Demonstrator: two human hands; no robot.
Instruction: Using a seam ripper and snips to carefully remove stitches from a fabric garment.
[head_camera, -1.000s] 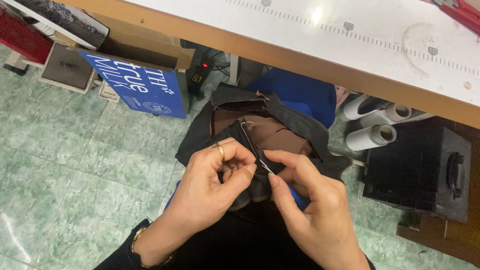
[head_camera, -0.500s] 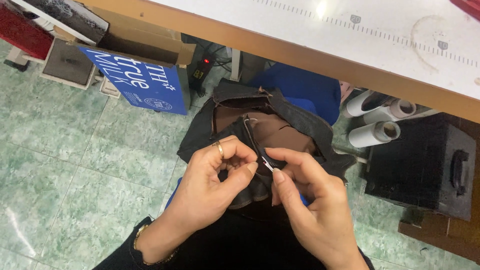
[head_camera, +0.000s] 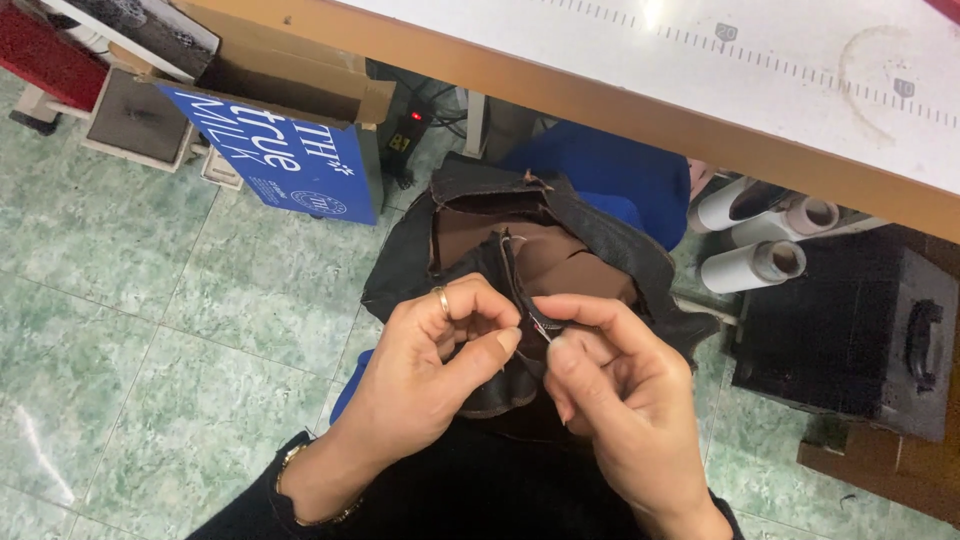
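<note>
Closely, hand by hand:
Left hand (head_camera: 430, 375): curled, thumb and forefinger pressed together on a fold of the dark leather piece (head_camera: 600, 240); a gold ring (head_camera: 442, 300) sat on one finger and a thin bracelet (head_camera: 300, 490) circled the wrist.
Right hand (head_camera: 610, 395): fingertips pinched around a small metal part (head_camera: 545, 326) at the edge of the leather, just beside the left thumb.
Leather piece: lay in the person's lap between both hands, black outside, brown lining (head_camera: 560, 265) facing up, its far end spread toward the table.
Table (head_camera: 640, 110): wooden edge with a pale top crossed the upper part of the view.
Box (head_camera: 290, 160): blue cardboard, stood on the green tiled floor (head_camera: 130, 340) to the left.
Rolls (head_camera: 750, 265): pale tubes lay under the table, beside a black case (head_camera: 850, 330) on the right.
Power strip (head_camera: 405, 130): under the table, with a red light showing.
</note>
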